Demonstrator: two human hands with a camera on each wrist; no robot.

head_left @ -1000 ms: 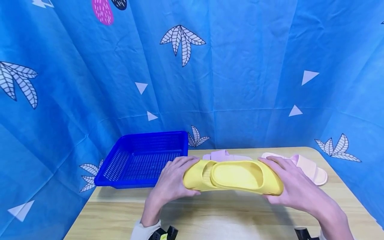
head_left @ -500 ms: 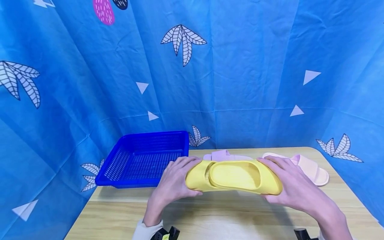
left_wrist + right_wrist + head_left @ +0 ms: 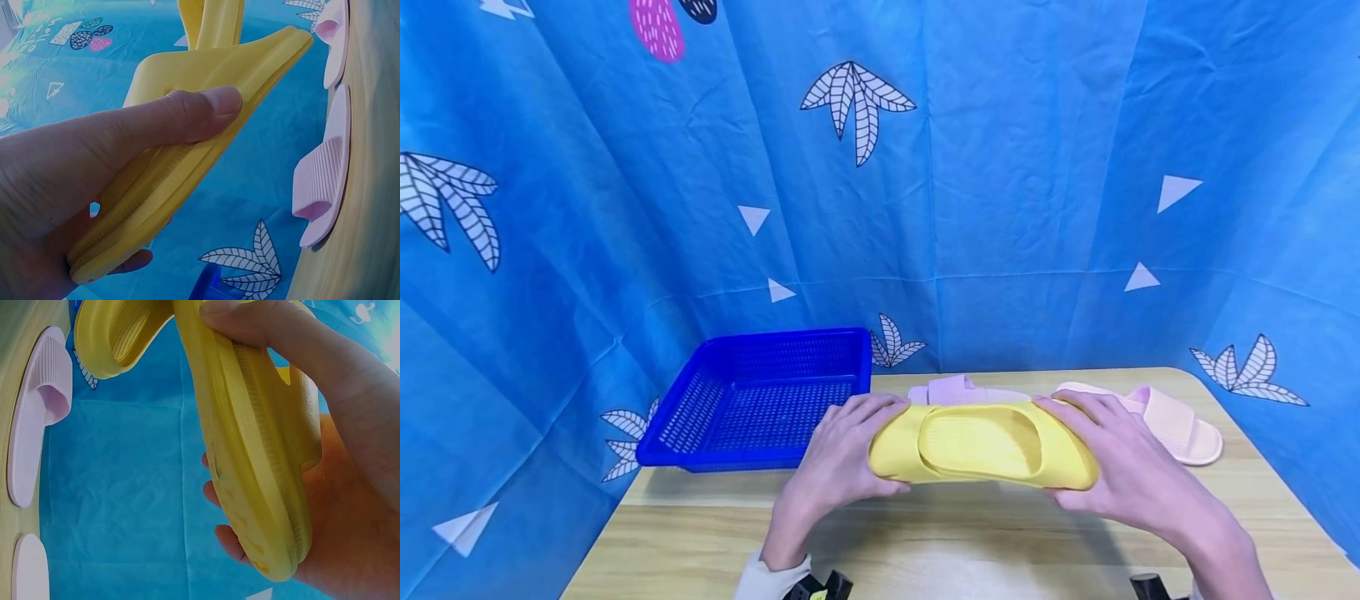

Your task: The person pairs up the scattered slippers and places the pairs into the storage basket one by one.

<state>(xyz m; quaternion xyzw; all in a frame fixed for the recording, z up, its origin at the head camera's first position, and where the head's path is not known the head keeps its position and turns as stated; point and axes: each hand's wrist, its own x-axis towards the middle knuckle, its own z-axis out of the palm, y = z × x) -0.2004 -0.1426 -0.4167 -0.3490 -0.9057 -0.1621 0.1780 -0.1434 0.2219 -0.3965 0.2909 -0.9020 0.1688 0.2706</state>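
Observation:
Two yellow slippers are held up level above the table, overlapping in the middle. By its toe end, my left hand (image 3: 842, 454) grips the left yellow slipper (image 3: 897, 446); in the left wrist view the thumb (image 3: 212, 109) presses on its side. My right hand (image 3: 1123, 458) grips the right yellow slipper (image 3: 1067, 454) at the opposite end, and the right wrist view shows fingers wrapped behind its sole (image 3: 228, 481). How far one slipper sits inside the other is hard to tell. The hands hide most of both toe ends.
A blue perforated basket (image 3: 760, 458) stands at the back left of the wooden table (image 3: 700, 533). Behind the yellow slippers lies a lilac slipper (image 3: 951, 389). Pale pink slippers (image 3: 1172, 421) lie at the right. A blue patterned curtain (image 3: 1000, 208) hangs behind the table.
The hands have come slightly closer together, and the yellow slippers overlap more, with the gap at the left slipper's opening narrowing. Basket and other slippers stay put.

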